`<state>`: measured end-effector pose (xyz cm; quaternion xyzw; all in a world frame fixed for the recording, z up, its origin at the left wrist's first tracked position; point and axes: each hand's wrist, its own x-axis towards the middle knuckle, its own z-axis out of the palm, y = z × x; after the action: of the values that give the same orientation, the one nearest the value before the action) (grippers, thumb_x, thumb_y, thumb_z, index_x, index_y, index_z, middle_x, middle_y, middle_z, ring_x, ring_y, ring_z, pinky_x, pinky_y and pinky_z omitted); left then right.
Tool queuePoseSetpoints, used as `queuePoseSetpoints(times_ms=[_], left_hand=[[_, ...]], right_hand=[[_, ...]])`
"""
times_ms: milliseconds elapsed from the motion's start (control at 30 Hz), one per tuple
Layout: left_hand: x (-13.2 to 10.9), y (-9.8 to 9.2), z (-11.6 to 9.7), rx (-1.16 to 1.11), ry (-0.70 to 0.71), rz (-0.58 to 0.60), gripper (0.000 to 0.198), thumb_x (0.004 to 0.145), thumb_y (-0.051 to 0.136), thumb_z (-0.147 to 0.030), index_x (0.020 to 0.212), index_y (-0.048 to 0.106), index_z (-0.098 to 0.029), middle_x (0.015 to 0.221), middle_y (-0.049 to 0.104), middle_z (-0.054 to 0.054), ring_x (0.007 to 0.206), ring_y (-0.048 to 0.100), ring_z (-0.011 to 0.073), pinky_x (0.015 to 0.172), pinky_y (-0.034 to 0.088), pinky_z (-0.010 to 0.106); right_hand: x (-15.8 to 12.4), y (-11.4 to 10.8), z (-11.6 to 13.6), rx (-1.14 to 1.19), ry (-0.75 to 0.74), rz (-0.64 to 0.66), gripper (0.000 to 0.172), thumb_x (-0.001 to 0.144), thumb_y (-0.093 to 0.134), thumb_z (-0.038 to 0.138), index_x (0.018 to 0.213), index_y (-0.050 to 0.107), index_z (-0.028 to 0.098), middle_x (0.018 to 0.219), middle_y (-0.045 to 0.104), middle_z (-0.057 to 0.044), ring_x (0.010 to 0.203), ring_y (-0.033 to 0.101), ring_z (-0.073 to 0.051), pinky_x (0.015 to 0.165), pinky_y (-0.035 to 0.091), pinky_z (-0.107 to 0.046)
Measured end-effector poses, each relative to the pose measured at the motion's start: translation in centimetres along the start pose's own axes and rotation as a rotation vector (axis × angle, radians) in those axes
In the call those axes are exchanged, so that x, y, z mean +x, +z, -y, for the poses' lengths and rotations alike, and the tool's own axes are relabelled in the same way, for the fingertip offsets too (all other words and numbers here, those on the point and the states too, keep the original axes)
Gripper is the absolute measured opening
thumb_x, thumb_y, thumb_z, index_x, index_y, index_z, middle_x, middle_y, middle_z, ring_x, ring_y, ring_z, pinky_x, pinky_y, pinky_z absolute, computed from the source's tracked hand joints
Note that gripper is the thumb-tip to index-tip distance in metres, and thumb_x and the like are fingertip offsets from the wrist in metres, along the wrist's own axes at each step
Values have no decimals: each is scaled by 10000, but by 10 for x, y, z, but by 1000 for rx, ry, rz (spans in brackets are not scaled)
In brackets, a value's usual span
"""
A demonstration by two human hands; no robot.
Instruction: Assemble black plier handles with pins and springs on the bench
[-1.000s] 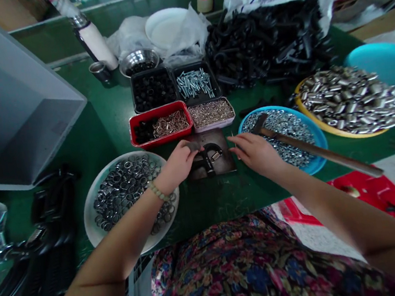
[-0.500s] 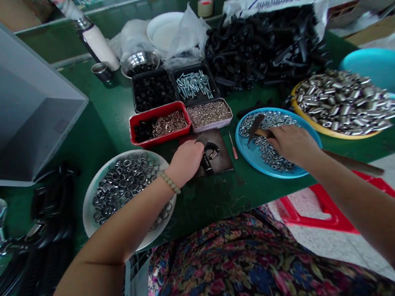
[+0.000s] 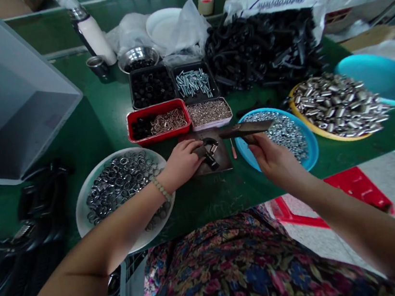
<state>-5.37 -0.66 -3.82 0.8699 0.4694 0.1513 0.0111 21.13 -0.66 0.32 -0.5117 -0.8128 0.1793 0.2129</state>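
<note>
My left hand [image 3: 181,163] presses on a black plastic fitting with a small metal insert [image 3: 209,152], which lies on a dark metal plate [image 3: 224,161]. My right hand [image 3: 273,156] grips a wooden-handled hammer [image 3: 246,129] and holds its dark head up over a blue plate of steel nuts [image 3: 310,145]. The handle is mostly hidden by my hand and foreshortened. A thin red-handled tool [image 3: 233,149] lies between the metal plate and the blue plate. Below my left forearm sits a white plate of metal rings [image 3: 83,221].
A yellow plate of metal sleeves [image 3: 337,105] and black trays of parts [image 3: 151,87] stand beyond my hands. A red tray [image 3: 157,121] holds pins. A heap of black plastic parts [image 3: 260,47] lies behind them. A grey bin [image 3: 12,94] stands at left.
My right hand has lifted the hammer from the blue plate and turned it, with the head now higher. My left hand stays on the black fitting.
</note>
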Motion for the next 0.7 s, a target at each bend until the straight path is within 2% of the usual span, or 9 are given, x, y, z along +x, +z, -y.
queuePoseSetpoints(times_ms=[133, 233, 300, 400, 467, 567, 633, 700], left_hand=[[-13, 5, 2, -115, -74, 25, 368, 889, 565, -324, 1231, 597, -190, 1344, 540, 106, 1262, 479, 251, 1135, 282, 507], [-12, 7, 4, -197, -134, 23, 430, 860, 605, -326, 1264, 541, -192, 1308, 571, 102, 1250, 498, 234, 1156, 237, 497], [-9, 7, 4, -267, -198, -30, 526, 819, 657, -309, 1289, 478, -157, 1265, 601, 115, 1231, 517, 225, 1148, 264, 456], [-8, 5, 1, -328, -257, -82, 615, 789, 689, -288, 1315, 408, -138, 1238, 614, 113, 1229, 510, 214, 1114, 316, 414], [-10, 3, -4, -256, -235, -53, 579, 796, 682, -311, 1301, 443, -162, 1279, 578, 110, 1245, 479, 240, 1108, 305, 445], [-15, 2, -17, -68, -170, 60, 423, 842, 624, -308, 1238, 543, -183, 1265, 558, 126, 1210, 465, 294, 1037, 343, 486], [-16, 0, -25, -11, -158, 126, 378, 900, 514, -222, 1274, 527, -169, 1186, 582, 137, 1134, 500, 281, 951, 407, 446], [-13, -5, -31, -52, -180, 141, 362, 926, 414, -145, 1271, 521, -135, 1140, 585, 142, 1076, 529, 251, 920, 432, 400]], right_hand=[[11, 5, 7, -50, -7, 138, 365, 965, 366, 312, 1290, 503, 215, 1161, 682, -100, 939, 691, -262, 774, 545, -381], [16, 7, 25, -19, -42, 41, 381, 970, 359, 316, 1315, 483, 213, 1166, 677, -102, 970, 681, -252, 786, 541, -368], [19, 9, 36, -21, -77, 78, 383, 964, 370, 300, 1318, 488, 214, 1127, 691, -99, 938, 686, -248, 755, 541, -362], [21, 11, 36, -85, -83, 236, 381, 961, 381, 297, 1314, 510, 236, 1072, 710, -90, 866, 694, -250, 701, 535, -361], [18, 9, 20, -136, -39, 190, 378, 970, 371, 325, 1316, 510, 262, 1093, 703, -77, 883, 689, -248, 702, 525, -349], [4, 3, -24, -350, 110, -39, 412, 973, 357, 382, 1346, 486, 264, 1119, 679, -90, 864, 675, -261, 653, 493, -339], [-5, 0, -56, -563, 195, -122, 465, 970, 348, 417, 1382, 466, 237, 1076, 668, -124, 793, 655, -271, 593, 456, -341], [-8, -2, -81, -721, 186, -122, 481, 968, 343, 423, 1371, 494, 208, 1017, 653, -144, 778, 625, -276, 596, 435, -351]])
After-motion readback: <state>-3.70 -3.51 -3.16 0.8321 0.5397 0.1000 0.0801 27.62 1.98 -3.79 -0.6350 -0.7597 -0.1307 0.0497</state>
